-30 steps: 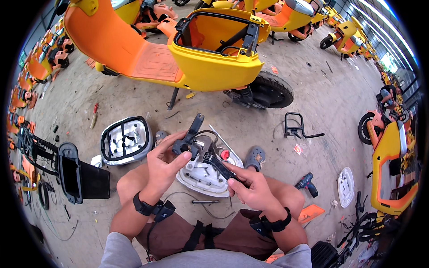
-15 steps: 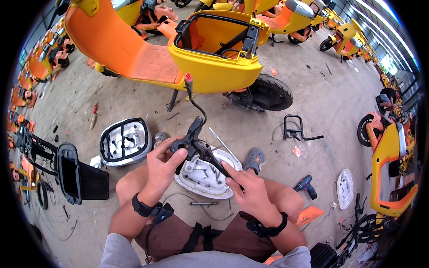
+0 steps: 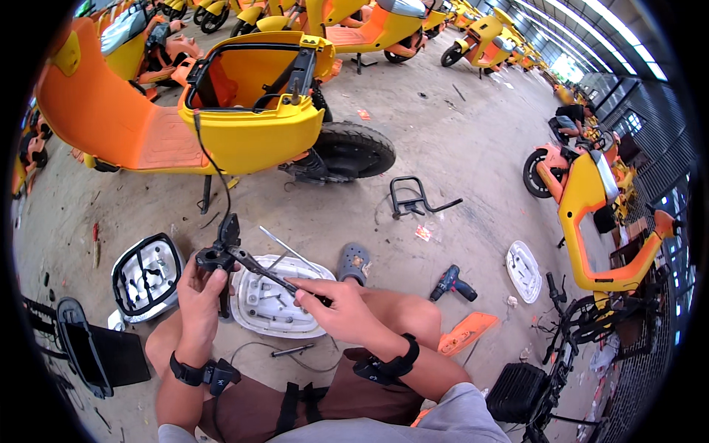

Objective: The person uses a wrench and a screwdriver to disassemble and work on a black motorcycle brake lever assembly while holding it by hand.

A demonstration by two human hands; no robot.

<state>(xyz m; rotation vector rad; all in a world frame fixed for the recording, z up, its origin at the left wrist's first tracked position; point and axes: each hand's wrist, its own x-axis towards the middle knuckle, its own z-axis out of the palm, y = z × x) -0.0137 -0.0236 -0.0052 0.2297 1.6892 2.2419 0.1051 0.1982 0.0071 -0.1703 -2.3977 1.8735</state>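
Note:
My left hand is closed around a black handlebar brake-lever bracket, held above the white plastic shell. From its top a thin dark cable rises and bends. The fingers of my right hand grip the near end of a long dark lever-shaped piece. Its far end meets the bracket; whether it is a tool or part of the bracket I cannot tell. Beneath both hands, the white shell lies on the ground with small metal parts inside.
A yellow-orange scooter with an open seat compartment stands ahead. Around me lie a black-rimmed white seat shell, a black bin, a bent black frame, a cordless drill and an orange panel. Another person crouches far right.
The view has swung right, so the scene has slid left. The bracket and lever-shaped piece are still in my hands, and my right hand now sits farther out along the piece.

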